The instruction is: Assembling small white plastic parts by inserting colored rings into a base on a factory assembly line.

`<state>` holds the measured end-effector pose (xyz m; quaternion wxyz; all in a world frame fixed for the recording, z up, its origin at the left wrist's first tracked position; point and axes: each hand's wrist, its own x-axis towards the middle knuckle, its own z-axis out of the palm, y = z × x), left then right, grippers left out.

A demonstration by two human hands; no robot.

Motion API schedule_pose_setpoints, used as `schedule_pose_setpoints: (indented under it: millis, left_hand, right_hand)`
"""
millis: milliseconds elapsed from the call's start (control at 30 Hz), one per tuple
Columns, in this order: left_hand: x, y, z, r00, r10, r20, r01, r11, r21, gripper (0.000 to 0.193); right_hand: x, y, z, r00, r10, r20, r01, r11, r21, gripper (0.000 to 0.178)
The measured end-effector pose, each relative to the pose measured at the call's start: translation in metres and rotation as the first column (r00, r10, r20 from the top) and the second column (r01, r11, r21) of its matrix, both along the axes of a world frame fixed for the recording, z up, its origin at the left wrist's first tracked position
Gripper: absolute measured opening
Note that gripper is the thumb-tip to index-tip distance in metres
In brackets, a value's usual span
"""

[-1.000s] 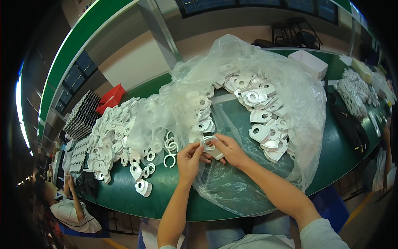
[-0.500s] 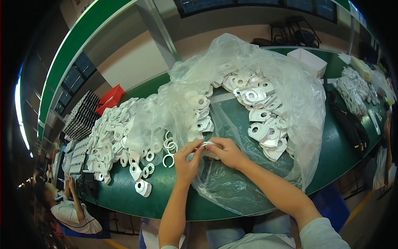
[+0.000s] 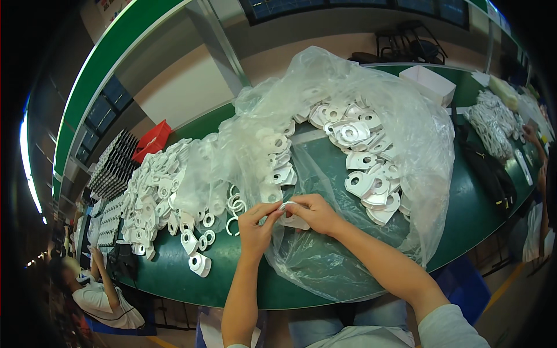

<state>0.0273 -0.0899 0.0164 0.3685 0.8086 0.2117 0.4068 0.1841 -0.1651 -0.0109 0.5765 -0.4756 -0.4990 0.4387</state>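
My left hand and my right hand meet over the table's near middle, both closed on a white plastic part. Its rounded edge shows at the fingertips and its flat side below them; my fingers hide the rest. Left of my left hand lie several loose white rings. White plastic parts with round holes form a heap at the right, partly under a clear plastic bag. Another heap of such parts spreads to the left. One single white part sits near its front.
The green table curves around me. At the far left are a red bin and stacked dark trays. A white box and a black bag stand at the right. Another person sits at the left.
My hands have shifted slightly left, and the part between them has tilted so more of its flat side shows. At the far right another person's hand has come into view.
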Motion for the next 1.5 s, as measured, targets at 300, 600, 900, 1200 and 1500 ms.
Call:
schedule_pose_setpoints:
  millis: [300, 600, 900, 1200, 1500]
  left_hand:
    - [0.004, -0.006, -0.006, 0.999, 0.04, 0.032, -0.031, 0.969, -0.246, 0.011]
    - [0.009, 0.0, -0.012, 0.998, -0.049, 0.029, 0.056, 0.947, -0.317, 0.025]
    - [0.001, 0.009, -0.011, 1.0, -0.004, -0.009, 0.0, 0.913, -0.409, 0.024]
    - [-0.004, 0.012, -0.009, 0.98, -0.201, 0.005, 0.173, 0.828, -0.534, 0.051]
    - [-0.052, 0.016, 0.006, 0.998, -0.057, -0.036, 0.027, 0.831, -0.555, 0.05]
  right_hand:
    - [-0.003, 0.002, -0.008, 0.988, -0.123, 0.096, 0.119, 0.991, 0.054, 0.031]
    - [0.004, 0.008, -0.02, 0.991, -0.013, -0.134, 0.016, 1.0, 0.023, 0.028]
    - [0.006, 0.004, -0.013, 0.998, 0.056, -0.025, -0.055, 0.998, 0.029, 0.024]
    - [0.005, 0.003, -0.007, 0.985, -0.037, 0.166, 0.027, 0.998, 0.058, 0.031]
    - [0.004, 0.0, -0.001, 0.986, 0.043, -0.162, -0.052, 0.997, -0.051, 0.025]
